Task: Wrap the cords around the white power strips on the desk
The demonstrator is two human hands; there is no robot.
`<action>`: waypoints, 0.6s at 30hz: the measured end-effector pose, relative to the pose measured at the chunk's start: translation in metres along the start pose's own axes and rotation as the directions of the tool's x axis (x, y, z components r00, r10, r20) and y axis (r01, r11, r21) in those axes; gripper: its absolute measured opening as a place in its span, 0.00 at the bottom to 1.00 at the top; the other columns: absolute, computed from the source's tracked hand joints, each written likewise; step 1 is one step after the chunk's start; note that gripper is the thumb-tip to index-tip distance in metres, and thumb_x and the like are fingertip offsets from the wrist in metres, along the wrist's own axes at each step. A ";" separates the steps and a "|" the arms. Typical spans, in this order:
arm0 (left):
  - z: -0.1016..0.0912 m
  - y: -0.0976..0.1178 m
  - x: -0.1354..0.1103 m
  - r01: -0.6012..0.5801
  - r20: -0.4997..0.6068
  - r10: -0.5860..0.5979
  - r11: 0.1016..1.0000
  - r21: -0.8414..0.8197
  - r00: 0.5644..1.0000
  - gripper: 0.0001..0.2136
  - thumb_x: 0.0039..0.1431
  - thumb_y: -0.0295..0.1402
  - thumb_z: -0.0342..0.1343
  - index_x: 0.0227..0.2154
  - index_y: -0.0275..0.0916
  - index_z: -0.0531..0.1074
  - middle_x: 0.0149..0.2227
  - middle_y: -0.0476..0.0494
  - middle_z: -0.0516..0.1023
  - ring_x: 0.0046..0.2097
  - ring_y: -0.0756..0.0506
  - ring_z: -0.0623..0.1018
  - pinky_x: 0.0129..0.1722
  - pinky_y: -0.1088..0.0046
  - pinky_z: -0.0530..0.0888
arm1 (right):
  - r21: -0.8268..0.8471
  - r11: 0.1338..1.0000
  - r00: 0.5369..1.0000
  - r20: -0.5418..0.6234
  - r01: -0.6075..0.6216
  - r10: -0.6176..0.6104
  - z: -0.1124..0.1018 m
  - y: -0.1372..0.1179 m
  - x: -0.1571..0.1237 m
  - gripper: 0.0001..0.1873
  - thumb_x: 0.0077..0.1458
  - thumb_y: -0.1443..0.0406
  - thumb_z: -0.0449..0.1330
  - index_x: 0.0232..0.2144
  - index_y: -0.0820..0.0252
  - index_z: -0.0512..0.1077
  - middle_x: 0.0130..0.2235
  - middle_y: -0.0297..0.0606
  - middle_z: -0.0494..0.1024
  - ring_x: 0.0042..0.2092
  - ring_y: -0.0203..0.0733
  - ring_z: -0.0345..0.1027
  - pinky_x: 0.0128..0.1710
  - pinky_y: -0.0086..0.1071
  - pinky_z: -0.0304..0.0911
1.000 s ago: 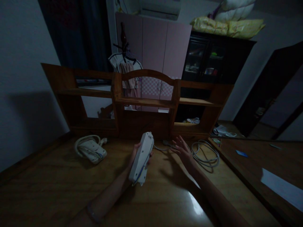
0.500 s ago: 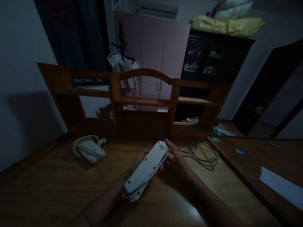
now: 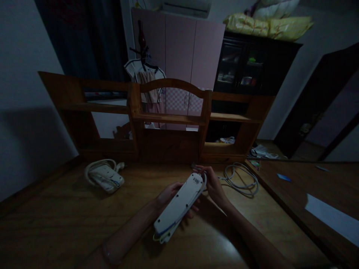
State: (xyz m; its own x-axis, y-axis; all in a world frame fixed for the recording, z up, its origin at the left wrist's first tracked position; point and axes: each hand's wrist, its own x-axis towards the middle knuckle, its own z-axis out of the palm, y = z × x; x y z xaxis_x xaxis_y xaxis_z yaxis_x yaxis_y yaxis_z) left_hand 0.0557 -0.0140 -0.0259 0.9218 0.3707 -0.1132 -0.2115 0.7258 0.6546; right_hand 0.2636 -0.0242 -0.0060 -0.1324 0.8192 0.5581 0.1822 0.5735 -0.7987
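A white power strip [image 3: 181, 203] is held tilted above the wooden desk, its screwed back and a label facing up. Blue and yellow-green wires [image 3: 165, 231] stick out along its near end, where the casing looks parted. My left hand [image 3: 171, 194] is closed around it from the left and below, with fingertips showing past its right edge. At the far end, my right hand [image 3: 213, 183] has its fingers bent around the grey cord [image 3: 205, 178] beside the strip. Part of that grip is hidden. Loops of grey cord [image 3: 241, 178] lie to the right on the desk.
Another white power strip [image 3: 105, 177] with its cord coiled over it lies at the left. A wooden shelf unit [image 3: 171, 119] stands along the desk's back. To the right, a lower brown surface holds a white sheet [image 3: 332, 216] and a blue card [image 3: 284, 177].
The power strip has moved slightly right and toward me. My right hand's fingers have bent in around the cord at its far end, and the view has shifted slightly.
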 end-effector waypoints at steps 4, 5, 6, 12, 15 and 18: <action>-0.004 -0.002 -0.003 0.136 -0.025 -0.135 0.988 0.071 0.991 0.35 0.57 0.55 0.38 0.49 0.25 0.68 0.42 0.25 0.75 0.41 0.35 0.78 0.38 0.59 0.73 | 0.058 0.998 0.999 0.033 0.004 -0.006 0.003 -0.002 0.001 0.10 0.62 0.63 0.49 0.46 0.54 0.62 0.54 0.42 0.67 0.56 0.42 0.63 0.55 0.40 0.59; -0.003 -0.003 -0.004 0.179 -0.038 -0.176 0.979 0.101 0.984 0.37 0.56 0.57 0.38 0.48 0.24 0.68 0.40 0.25 0.76 0.39 0.36 0.78 0.37 0.60 0.74 | 0.054 0.999 0.999 0.036 0.002 -0.004 0.002 -0.002 0.001 0.11 0.62 0.62 0.50 0.47 0.54 0.62 0.54 0.42 0.67 0.56 0.42 0.62 0.56 0.40 0.57; -0.001 -0.004 -0.006 0.209 -0.051 -0.204 0.969 0.134 0.978 0.37 0.55 0.58 0.38 0.47 0.24 0.68 0.39 0.26 0.76 0.37 0.37 0.78 0.35 0.61 0.74 | 0.052 0.999 0.999 0.042 -0.001 -0.001 0.002 -0.001 0.001 0.13 0.61 0.62 0.51 0.48 0.54 0.62 0.54 0.42 0.67 0.56 0.42 0.62 0.57 0.41 0.56; 0.027 -0.006 -0.010 0.120 0.002 -0.126 0.946 0.301 0.992 0.26 0.55 0.45 0.55 0.54 0.38 0.59 0.41 0.32 0.76 0.36 0.36 0.79 0.32 0.60 0.75 | 0.101 0.994 0.997 0.075 -0.029 0.021 0.001 0.004 -0.002 0.23 0.53 0.62 0.60 0.52 0.52 0.62 0.56 0.43 0.65 0.59 0.44 0.57 0.60 0.41 0.51; 0.031 -0.007 -0.009 0.151 -0.007 -0.156 0.947 0.283 0.988 0.29 0.57 0.54 0.47 0.49 0.33 0.64 0.37 0.32 0.77 0.33 0.38 0.79 0.31 0.60 0.75 | 0.146 0.987 0.993 0.108 -0.071 0.055 0.002 0.002 -0.003 0.30 0.47 0.65 0.64 0.53 0.52 0.61 0.58 0.43 0.63 0.58 0.46 0.58 0.57 0.42 0.55; 0.027 -0.006 -0.008 0.190 -0.022 -0.191 0.938 0.289 0.981 0.37 0.57 0.60 0.35 0.41 0.27 0.71 0.32 0.31 0.77 0.31 0.40 0.79 0.32 0.63 0.74 | 0.139 0.983 0.988 0.112 -0.119 0.104 0.003 -0.001 -0.003 0.32 0.46 0.68 0.63 0.54 0.51 0.61 0.58 0.44 0.62 0.55 0.47 0.62 0.52 0.42 0.61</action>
State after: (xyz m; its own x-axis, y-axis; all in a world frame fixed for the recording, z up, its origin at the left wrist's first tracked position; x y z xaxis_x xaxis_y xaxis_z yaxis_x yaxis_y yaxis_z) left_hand 0.0580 -0.0365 -0.0088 0.9379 0.2376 -0.2529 0.0701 0.5840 0.8087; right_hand 0.2605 -0.0277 -0.0075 -0.2205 0.8689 0.4431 0.0594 0.4654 -0.8831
